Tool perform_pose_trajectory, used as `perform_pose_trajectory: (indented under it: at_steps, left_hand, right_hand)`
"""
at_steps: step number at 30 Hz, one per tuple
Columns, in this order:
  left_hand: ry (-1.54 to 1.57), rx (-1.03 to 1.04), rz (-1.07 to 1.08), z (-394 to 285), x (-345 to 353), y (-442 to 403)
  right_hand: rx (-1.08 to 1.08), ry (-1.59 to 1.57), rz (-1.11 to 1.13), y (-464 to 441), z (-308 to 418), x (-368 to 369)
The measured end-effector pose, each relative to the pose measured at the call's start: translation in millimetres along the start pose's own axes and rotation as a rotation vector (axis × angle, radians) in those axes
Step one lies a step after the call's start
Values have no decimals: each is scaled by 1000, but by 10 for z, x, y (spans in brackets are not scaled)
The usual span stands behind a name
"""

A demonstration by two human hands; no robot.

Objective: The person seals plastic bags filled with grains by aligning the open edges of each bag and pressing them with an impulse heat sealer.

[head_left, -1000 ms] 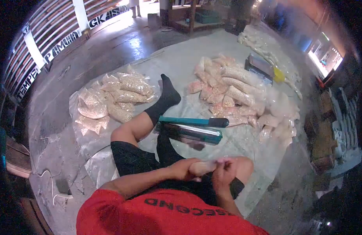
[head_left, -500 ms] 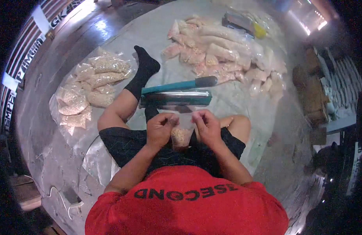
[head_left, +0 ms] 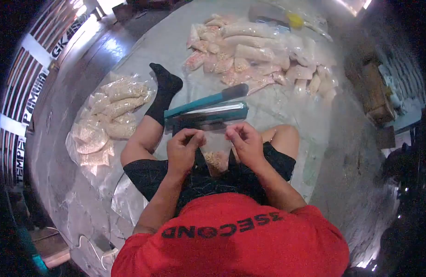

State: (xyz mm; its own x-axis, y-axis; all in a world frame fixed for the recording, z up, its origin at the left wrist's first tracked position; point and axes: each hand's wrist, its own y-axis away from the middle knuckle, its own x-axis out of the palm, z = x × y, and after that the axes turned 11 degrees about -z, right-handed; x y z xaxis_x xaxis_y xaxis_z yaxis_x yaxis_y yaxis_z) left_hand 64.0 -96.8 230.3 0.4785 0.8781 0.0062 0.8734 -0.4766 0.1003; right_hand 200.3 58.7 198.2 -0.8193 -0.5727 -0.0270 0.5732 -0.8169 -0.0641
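Between my hands hangs a clear plastic bag (head_left: 216, 159) with pale bean-like pieces gathered in its bottom. My left hand (head_left: 185, 147) pinches the bag's upper left corner between thumb and fingers. At the upper right corner, my right hand (head_left: 245, 142) grips it the same way. Just beyond the hands lies a teal bag sealer (head_left: 208, 116), a long bar with a lever arm (head_left: 204, 101) raised at an angle above it. The bag's top edge is stretched near the sealer's front side; whether they touch, I cannot tell.
A heap of filled clear bags (head_left: 259, 51) lies at the far right on the pale sheet (head_left: 176, 32). More filled bags (head_left: 114, 111) sit to the left, beside my outstretched leg. Cardboard boxes (head_left: 377, 92) stand at the right edge. A white cable (head_left: 90, 244) runs along the lower left floor.
The view has shifted and tilted slightly. The bag's contents now lie lower and aslant. Both hands keep hold of the bag's top corners, close to the sealer.
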Motion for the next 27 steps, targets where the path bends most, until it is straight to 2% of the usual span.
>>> perform_pose_trajectory:
  at_steps: [1,3,4,6,8,10,11,13,14,17,19,20,23,24,27]
  left_hand:
    - [-6,-2,11,17,12,15]
    - [-203,220,65,62,29,25]
    - [-208,220,73,117,31,39]
    - [-130,65,36,219,21,12]
    - [-175,60,27,278,40,-24]
    - [-207,60,19,268,103,-79]
    - [-155,-20,-7,248,140,-114]
    - [-105,-107,-26,252,199,-229]
    - [-43,-142,-30,293,233,-335]
    - [85,-241,-59,458,362,-575]
    - [174,-402,-15,780,392,-818]
    - [162,-472,-70,814,432,-870]
    - [160,-485,-55,982,420,-1050]
    - [145,-482,-72,958,452,-1075]
    - [86,-481,-73,1342,423,-1279]
  right_hand:
    - [23,-47,-12,-6,13,-8]
    - [18,-64,-14,-40,27,-37]
    - [11,-77,-3,-39,21,-50]
    - [36,-104,-40,-22,-9,-28]
    - [65,-128,-71,7,-116,3]
    - [6,22,-54,-29,-231,24]
    - [2,22,-57,-76,-272,8]
    - [217,-142,-31,-234,-195,5]
    - [222,-139,-35,-341,-196,18]
    - [189,55,-81,-541,-300,72]
    - [230,99,-114,-723,-635,157]
    - [166,157,-172,-792,-863,199]
    - [210,215,-115,-980,-1298,214]
    - [306,197,-117,-968,-1108,243]
    - [285,179,-143,-1053,-1197,303]
